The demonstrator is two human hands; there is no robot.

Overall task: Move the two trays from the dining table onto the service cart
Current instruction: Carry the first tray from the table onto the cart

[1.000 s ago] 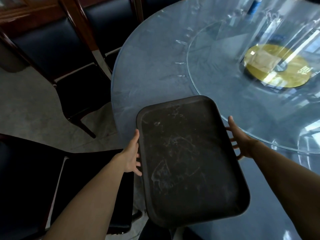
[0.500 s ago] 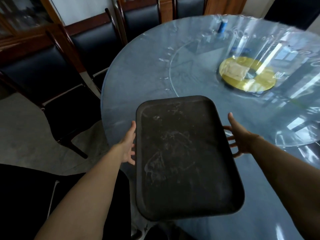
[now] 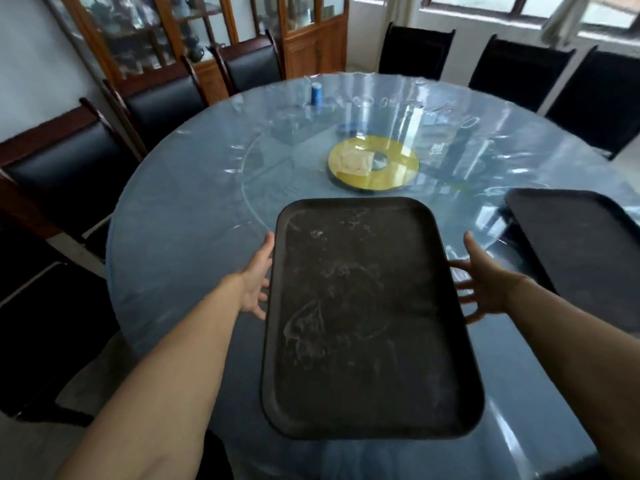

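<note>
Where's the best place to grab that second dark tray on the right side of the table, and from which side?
Take the second tray by its two long raised rims, one hand on each, thumbs over the lip and fingers underneath. Approach from the near table edge, where its corner seems to overhang, leaving room below. It is wide and shallow, so a two-sided hold should keep it level. Its right part is out of frame.

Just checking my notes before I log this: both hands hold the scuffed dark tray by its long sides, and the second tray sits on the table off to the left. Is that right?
Not quite. The head view shows the second tray off to the right, not the left. The rest stands: the left hand and right hand hold the scuffed dark tray by its long sides, above the table.
</note>
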